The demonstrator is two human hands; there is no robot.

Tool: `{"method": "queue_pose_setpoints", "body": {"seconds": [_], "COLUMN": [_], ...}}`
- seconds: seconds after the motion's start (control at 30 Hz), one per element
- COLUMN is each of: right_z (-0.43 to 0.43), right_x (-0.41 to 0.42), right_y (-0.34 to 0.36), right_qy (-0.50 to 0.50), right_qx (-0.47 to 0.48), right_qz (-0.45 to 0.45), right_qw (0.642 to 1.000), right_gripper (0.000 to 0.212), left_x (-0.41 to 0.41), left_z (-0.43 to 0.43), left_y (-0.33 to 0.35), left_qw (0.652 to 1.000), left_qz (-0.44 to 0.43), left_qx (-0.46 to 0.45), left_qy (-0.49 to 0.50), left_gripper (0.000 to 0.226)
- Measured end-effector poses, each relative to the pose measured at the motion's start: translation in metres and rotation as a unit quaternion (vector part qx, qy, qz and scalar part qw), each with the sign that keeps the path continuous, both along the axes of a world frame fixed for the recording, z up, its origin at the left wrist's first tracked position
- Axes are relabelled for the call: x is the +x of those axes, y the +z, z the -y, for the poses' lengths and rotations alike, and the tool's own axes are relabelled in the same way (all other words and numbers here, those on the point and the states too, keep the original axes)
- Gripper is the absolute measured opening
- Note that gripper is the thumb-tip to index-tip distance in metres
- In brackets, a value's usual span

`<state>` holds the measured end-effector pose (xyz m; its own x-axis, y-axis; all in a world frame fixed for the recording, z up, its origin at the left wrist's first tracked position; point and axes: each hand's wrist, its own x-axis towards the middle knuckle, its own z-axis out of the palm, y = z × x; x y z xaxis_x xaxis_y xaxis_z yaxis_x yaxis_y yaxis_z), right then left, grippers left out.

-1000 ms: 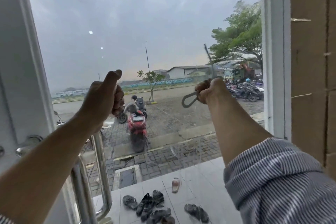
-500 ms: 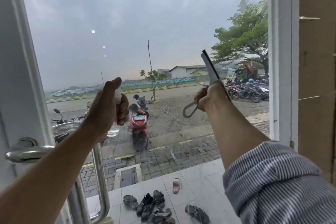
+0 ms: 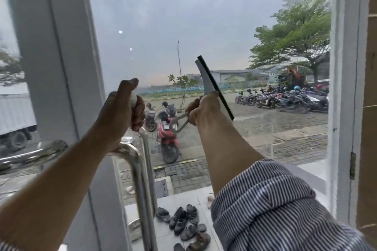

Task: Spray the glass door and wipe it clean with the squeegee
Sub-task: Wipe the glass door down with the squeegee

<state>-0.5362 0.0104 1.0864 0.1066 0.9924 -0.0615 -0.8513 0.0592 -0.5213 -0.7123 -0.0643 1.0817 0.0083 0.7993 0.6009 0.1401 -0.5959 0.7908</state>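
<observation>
Beyond the glass door lie a paved yard, parked motorbikes, a red scooter and sandals on white tiles. Both forearms reach up and forward toward the pane. The left hand is near the pane's left edge, just above the steel pull handle. Its fingers are curled round a small spray bottle and its thumb is raised over the white top. The right hand, coming out of a striped sleeve, is fisted round the squeegee near the pane's middle. The grip's looped end sticks out down-left of the fist. The blade slants from upper left to lower right, with its black rubber edge toward the pane's right edge. Whether the rubber touches the glass cannot be told.
</observation>
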Motion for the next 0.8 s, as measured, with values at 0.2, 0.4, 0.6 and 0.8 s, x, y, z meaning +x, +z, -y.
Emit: {"method": "queue_pose_setpoints", "body": {"seconds": [0.2,0.4,0.6,0.8], "right_z": [0.016,0.022,0.022,-0.001], "right_x": [-0.067,-0.104,-0.103,-0.093], "right_y": [0.002,-0.001,-0.023,-0.069], "right_qy": [0.043,0.052,0.049,-0.03], "right_qx": [-0.083,-0.08,-0.064,-0.067], "right_qz": [0.014,0.061,0.172,0.374], "right_qw": [0.995,0.994,0.982,0.924], "right_gripper": [0.064,0.06,0.058,0.075], "left_x": [-0.047,-0.075,-0.076,-0.072], "left_z": [0.023,0.037,0.044,0.048], "left_y": [0.002,0.001,-0.003,-0.009], "left_qw": [0.999,0.998,0.998,0.998], "left_qz": [0.041,0.05,0.051,0.053], "left_qx": [0.0,0.001,-0.001,-0.003], "left_qy": [0.033,0.041,0.048,0.041], "left_gripper": [0.055,0.058,0.062,0.062]}}
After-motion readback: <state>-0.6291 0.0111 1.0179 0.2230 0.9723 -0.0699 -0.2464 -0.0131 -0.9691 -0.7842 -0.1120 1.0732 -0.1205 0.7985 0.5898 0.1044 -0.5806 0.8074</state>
